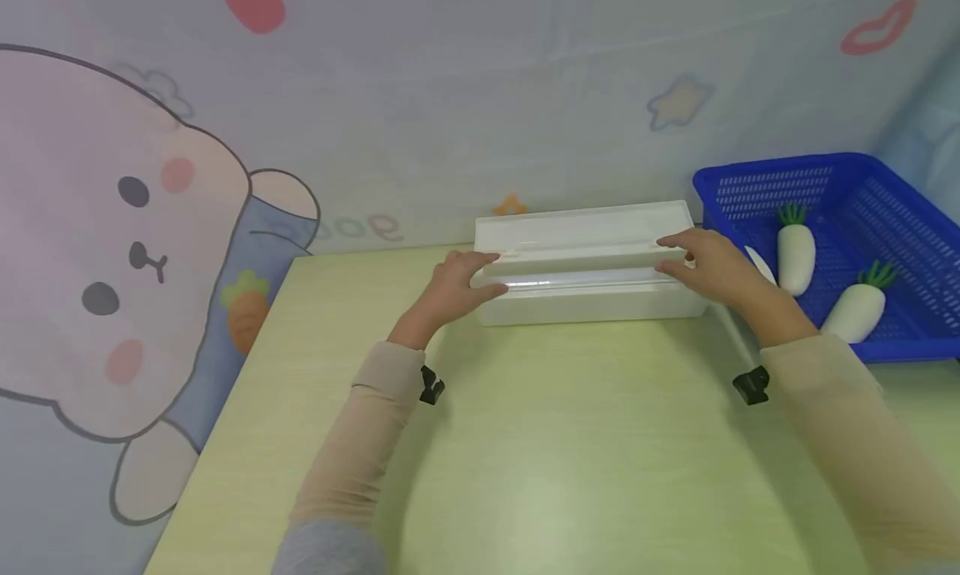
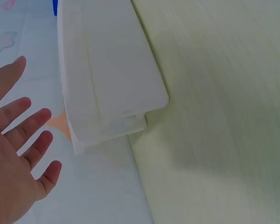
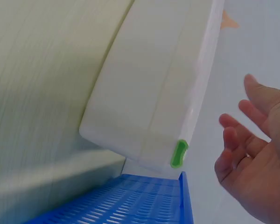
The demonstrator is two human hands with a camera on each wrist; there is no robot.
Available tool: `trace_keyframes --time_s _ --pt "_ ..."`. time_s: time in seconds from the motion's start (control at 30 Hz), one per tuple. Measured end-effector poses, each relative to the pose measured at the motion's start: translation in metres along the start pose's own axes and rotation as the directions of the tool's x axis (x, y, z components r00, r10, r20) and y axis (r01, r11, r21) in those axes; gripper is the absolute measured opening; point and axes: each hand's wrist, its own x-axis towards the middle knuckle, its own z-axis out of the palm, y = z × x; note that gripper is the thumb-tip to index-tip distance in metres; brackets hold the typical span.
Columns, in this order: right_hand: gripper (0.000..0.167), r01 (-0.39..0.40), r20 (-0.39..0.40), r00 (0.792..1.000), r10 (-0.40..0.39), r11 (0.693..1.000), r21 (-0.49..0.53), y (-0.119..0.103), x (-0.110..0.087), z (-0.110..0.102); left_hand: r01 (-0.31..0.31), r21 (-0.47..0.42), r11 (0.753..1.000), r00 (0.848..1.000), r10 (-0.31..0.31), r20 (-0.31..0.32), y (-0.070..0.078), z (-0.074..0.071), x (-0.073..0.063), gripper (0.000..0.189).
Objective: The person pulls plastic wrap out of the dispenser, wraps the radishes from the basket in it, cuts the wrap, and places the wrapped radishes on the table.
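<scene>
A long white box (image 1: 592,307) with rounded corners lies between two hands, its smooth, plastic-looking walls plain. A flat white panel (image 1: 577,227) forms its rear part, and a clear, shiny strip (image 1: 592,278) runs lengthwise in front of that. A green tab (image 3: 179,154) marks the end by the right hand (image 1: 716,271). The left hand (image 1: 446,296) is at the opposite end, fingers spread; the right hand's fingers are loosely bent, thumb apart. Neither grips anything. Beneath is a pale yellow-green, faintly grained table (image 1: 562,442). Beside the right hand, a slotted blue basket (image 1: 892,217) holds smooth white radishes (image 1: 797,258) with green tops.
</scene>
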Motion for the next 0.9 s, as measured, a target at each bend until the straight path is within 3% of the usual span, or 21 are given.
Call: trace_keyframes --time_s 0.17,0.37,0.57,0.77,0.9 --pt "0.042 -0.002 0.049 0.999 0.005 0.999 -0.053 0.005 0.005 0.007 0.021 -0.04 0.999 1.0 -0.021 0.016 -0.009 0.007 0.003 0.049" --pt "0.033 -0.069 0.075 0.994 0.081 0.987 -0.145 0.006 0.0 0.008 0.009 -0.109 0.994 1.0 -0.006 0.029 -0.02 0.015 0.007 0.039" --pt "0.031 -0.111 0.083 0.989 0.121 0.987 -0.116 0.009 -0.002 0.006 -0.017 -0.132 0.991 1.0 0.017 0.002 -0.023 0.016 0.011 0.032" --pt "0.032 -0.133 0.102 0.985 0.141 0.988 -0.081 0.015 -0.003 0.007 0.028 -0.153 0.988 1.0 -0.027 0.011 -0.023 0.018 0.014 0.027" --pt "0.03 -0.126 0.097 0.986 0.133 0.989 -0.072 0.018 -0.004 0.008 0.024 -0.148 0.989 1.0 -0.021 0.016 -0.022 0.019 0.013 0.023"
